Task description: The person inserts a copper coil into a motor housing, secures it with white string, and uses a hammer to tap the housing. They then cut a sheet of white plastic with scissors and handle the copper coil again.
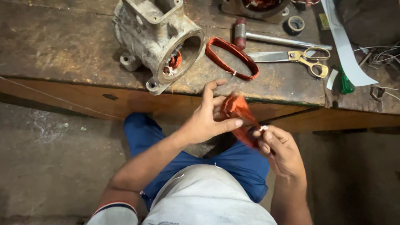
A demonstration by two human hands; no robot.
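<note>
Both my hands hold a bundle of reddish copper wire coil [238, 109] just in front of the workbench edge. My left hand [206, 121] grips its upper end, thumb across it and forefinger raised. My right hand [280, 151] pinches the lower end, where a small white tie shows. The coil is blurred. A second copper coil loop [231, 58], oval and tied, lies flat on the wooden workbench [62, 46] beyond my hands. To its left stands a grey metal motor housing [156, 37] with copper windings visible inside its round opening.
On the bench to the right lie a hammer [271, 38], gold-handled scissors [300, 57], a tape roll [295, 25], a green-handled tool [345, 83] and white paper strips [348, 50]. Loose wires sit at the far right. Concrete floor lies below left.
</note>
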